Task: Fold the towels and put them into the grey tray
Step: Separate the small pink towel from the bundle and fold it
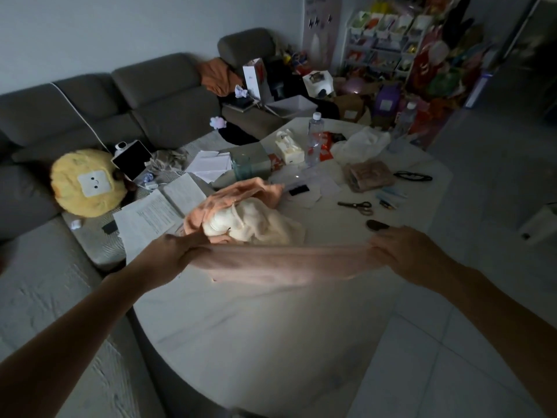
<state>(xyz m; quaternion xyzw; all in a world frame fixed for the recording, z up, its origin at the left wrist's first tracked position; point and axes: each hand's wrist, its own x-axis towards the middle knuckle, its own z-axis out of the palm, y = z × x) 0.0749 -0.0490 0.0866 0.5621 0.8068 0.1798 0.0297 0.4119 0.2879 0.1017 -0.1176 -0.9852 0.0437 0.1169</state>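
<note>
A pale pink towel (280, 263) is stretched out flat above the white table (259, 342). My left hand (177, 251) grips its left end and my right hand (401, 251) grips its right end. Just behind it on the table lies a heap of unfolded towels: an orange one (238, 194) and a cream one (259, 224) on top of it. A grey tray (291, 107) stands on the sofa beyond the table's far edge.
The far half of the table holds a water bottle (315, 140), a tissue box (289, 150), a glass jar (241, 167), scissors (357, 206), papers (150, 218) and a plastic bag (360, 146). A grey sofa (156, 95) with a yellow plush (87, 182) lies to the left.
</note>
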